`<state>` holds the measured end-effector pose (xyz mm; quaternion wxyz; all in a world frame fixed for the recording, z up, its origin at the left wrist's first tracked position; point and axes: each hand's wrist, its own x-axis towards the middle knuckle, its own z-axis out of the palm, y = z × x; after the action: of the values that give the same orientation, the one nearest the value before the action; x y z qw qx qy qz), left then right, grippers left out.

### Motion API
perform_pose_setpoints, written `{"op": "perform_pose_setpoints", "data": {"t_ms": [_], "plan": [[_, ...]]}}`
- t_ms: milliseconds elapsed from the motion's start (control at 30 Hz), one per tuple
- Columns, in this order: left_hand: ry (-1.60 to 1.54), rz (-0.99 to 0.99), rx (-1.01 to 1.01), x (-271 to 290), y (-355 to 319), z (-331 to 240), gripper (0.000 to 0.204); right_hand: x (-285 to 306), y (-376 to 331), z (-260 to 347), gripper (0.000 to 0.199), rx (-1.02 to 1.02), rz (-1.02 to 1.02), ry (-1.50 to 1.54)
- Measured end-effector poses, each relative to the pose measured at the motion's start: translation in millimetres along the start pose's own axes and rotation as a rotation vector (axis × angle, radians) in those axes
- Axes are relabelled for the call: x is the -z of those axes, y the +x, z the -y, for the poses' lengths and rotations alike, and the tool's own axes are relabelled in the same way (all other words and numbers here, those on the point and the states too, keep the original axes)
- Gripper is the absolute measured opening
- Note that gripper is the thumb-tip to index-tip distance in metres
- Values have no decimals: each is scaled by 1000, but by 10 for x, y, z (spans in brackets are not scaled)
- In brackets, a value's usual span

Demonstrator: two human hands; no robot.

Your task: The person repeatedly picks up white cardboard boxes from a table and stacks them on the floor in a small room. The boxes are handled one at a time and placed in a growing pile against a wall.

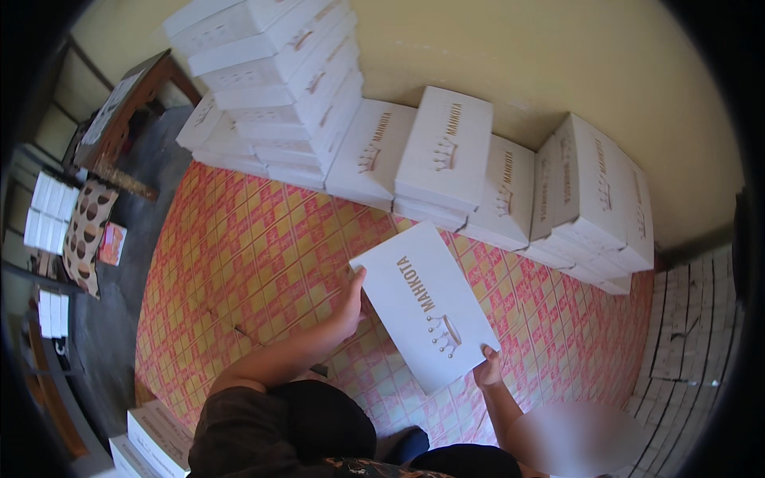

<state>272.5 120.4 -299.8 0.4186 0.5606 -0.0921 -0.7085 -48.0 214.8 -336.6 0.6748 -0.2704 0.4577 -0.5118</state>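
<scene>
Between my two hands is a flat white box (pixel 398 319) with a gold crown print, tilted above the patterned mat. My left hand (pixel 348 307) grips its left edge, the thumb on the top face and the fingers hidden beneath. At the lower right corner my right hand (pixel 488 368) holds on, its thumb over the lid and the other fingers underneath. The box's lid is closed.
Similar white boxes stand along the wall: a tall stack (pixel 275 88), a middle pile (pixel 444 151) and a right pile (pixel 594 191). A red and yellow mat (pixel 263 247) covers the floor. More boxes (pixel 159 434) lie lower left; a wooden table (pixel 127 111) stands far left.
</scene>
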Motion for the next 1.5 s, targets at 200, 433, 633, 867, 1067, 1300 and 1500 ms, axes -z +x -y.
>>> {"op": "perform_pose_setpoints", "data": {"t_ms": [200, 433, 633, 867, 1067, 1300, 1500], "plan": [[-166, 121, 14, 268, -114, -17, 69, -619, 389, 310, 74, -115, 105, -35], [-236, 187, -391, 285, -461, -175, 97, -1454, 759, 641, 71, -190, 211, -97], [-279, 162, -592, 521, -440, -527, 96, -1893, 903, 581, 74, -253, 253, -121], [-372, -1, -508, 878, -388, -816, 91, -2316, 1026, 585, 80, -546, 460, -312], [-313, -76, -471, 1235, -426, -1244, 93, -2835, 1310, 582, 68, -519, 547, -451], [-365, -148, -460, 1824, -378, -1387, 86, -3601, 1322, 578, 63, -532, 640, -630], [-396, -109, -541, 1837, -886, -1557, 80, -4185, 1349, 474, 74, -603, 604, -771]]}}
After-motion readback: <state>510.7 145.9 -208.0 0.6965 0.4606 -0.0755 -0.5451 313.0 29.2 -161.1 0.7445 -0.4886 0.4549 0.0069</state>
